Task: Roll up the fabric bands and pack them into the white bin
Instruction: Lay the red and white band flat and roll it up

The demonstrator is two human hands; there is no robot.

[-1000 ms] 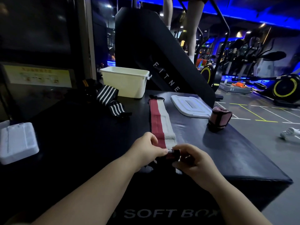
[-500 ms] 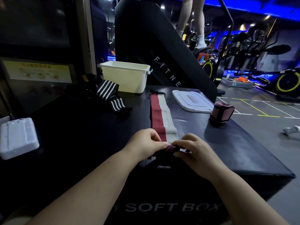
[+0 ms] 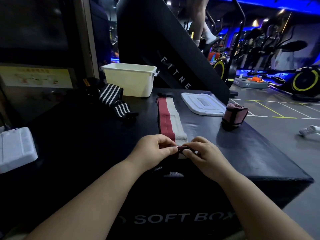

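Left hand (image 3: 155,149) and right hand (image 3: 204,153) both pinched the red-and-white band (image 3: 170,118) at its near end; its long axis ran toward 12 o'clock; white bin (image 3: 131,80) lay at 11 o'clock.

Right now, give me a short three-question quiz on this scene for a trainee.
1. True or false: the rolled pink band is already inside the white bin.
2. Where do the left hand and right hand pinch the red-and-white band? A) near end B) far end C) middle
3. Fill in: the loose bands beside the bin are black with ___ stripes.
Key: 1 false, it sits on the black box top; 2 A; 3 white.
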